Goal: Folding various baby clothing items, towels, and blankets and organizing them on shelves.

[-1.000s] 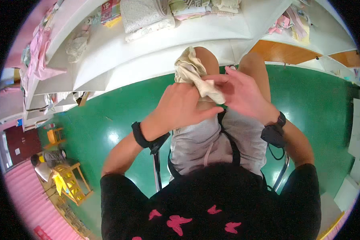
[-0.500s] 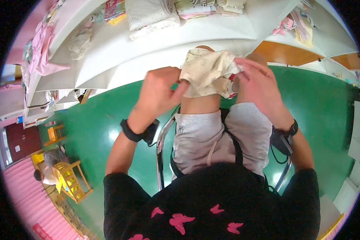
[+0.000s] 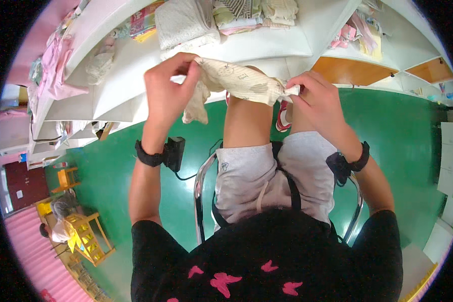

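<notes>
A cream cloth garment (image 3: 239, 81) with small dark prints is stretched sideways above my knees. Its upper left corner is pinched between thumb and finger of my left hand (image 3: 167, 93). At the other end, my right hand (image 3: 318, 100) grips a bunched, whitish edge. A loose part of the fabric hangs down just right of my left hand. What kind of garment it is, I cannot tell. Both wrists wear black straps with small dark devices attached.
I sit on a metal-framed chair (image 3: 200, 194) facing white shelves (image 3: 267, 43) that hold a folded grey-white blanket (image 3: 183, 25) and stacked clothes (image 3: 241, 12). Pink cloth (image 3: 58, 70) hangs at the left. Farther off, another person (image 3: 60, 229) is by a wooden rack (image 3: 88, 234).
My hands have moved apart, mostly the left one outward and up. The garment, bunched over my knee before, is now raised and pulled out lengthwise between them.
</notes>
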A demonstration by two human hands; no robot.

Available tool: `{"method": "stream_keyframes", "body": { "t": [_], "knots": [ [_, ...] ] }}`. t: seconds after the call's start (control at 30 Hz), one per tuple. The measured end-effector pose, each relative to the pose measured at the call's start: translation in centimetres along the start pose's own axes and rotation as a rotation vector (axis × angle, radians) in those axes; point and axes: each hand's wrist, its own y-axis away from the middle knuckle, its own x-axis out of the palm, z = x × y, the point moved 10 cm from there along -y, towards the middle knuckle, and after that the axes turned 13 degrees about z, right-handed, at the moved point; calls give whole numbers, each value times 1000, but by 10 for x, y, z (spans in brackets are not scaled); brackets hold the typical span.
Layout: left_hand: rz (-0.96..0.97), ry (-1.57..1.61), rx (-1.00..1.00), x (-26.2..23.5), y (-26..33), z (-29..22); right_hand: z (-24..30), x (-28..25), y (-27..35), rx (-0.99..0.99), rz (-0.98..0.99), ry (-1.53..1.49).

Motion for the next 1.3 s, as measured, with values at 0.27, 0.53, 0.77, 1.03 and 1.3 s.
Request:
{"method": "stream_keyframes", "body": {
  "t": [0.27,0.53,0.77,1.03,1.3],
  "knots": [
    [276,-246,46,81,22,-20,1,-2,-24,-176,-107,-90],
    [294,118,169,84,-14,-8,1,-2,-44,-17,2,-666],
    [432,293,47,109,-19,-12,-16,17,-51,-52,243,-708],
    [10,-16,216,52,-28,-34,-28,22,-36,44,208,-779],
    [116,-208,232,35,-48,-75,-14,43,-47,-141,58,-546]
  ]
}}
